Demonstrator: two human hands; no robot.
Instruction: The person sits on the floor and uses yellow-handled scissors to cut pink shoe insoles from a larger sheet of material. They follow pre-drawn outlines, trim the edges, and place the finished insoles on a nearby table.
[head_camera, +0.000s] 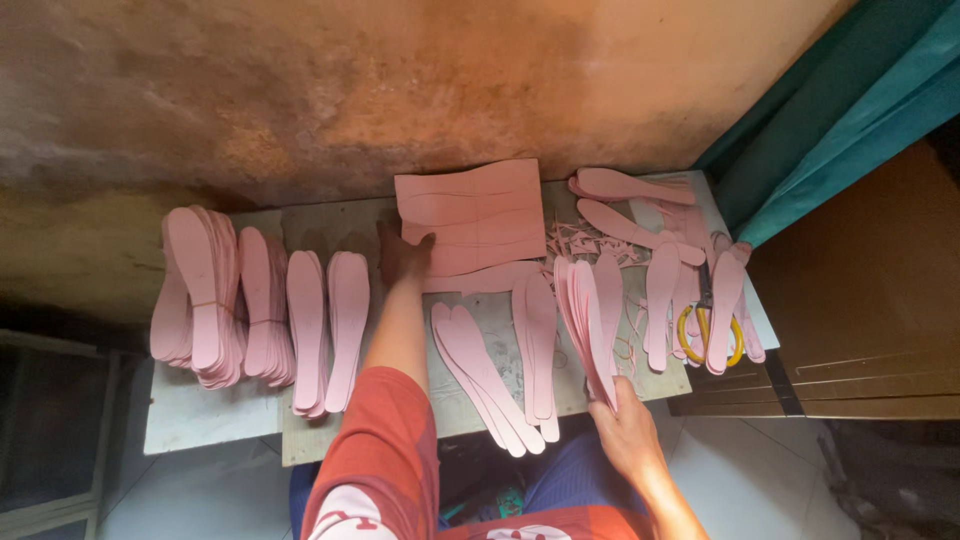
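Note:
My left hand (403, 255) reaches forward and rests its fingers on the left edge of a pink foam sheet (480, 215) marked with curved outlines, lying at the back of the low table (190, 415). My right hand (625, 430) grips the near end of a stack of pink insole cut-outs (585, 320), held on edge over the table's front. Two flat piles of pink insoles (490, 375) lie between my hands.
Several bundles of pink insoles (250, 305) stand in a row at the left. More insoles (650, 225) and yellow-handled scissors (705, 330) lie at the right, with pink scraps (580, 240) behind. A stained wall rises behind; a teal door frame (830, 110) stands right.

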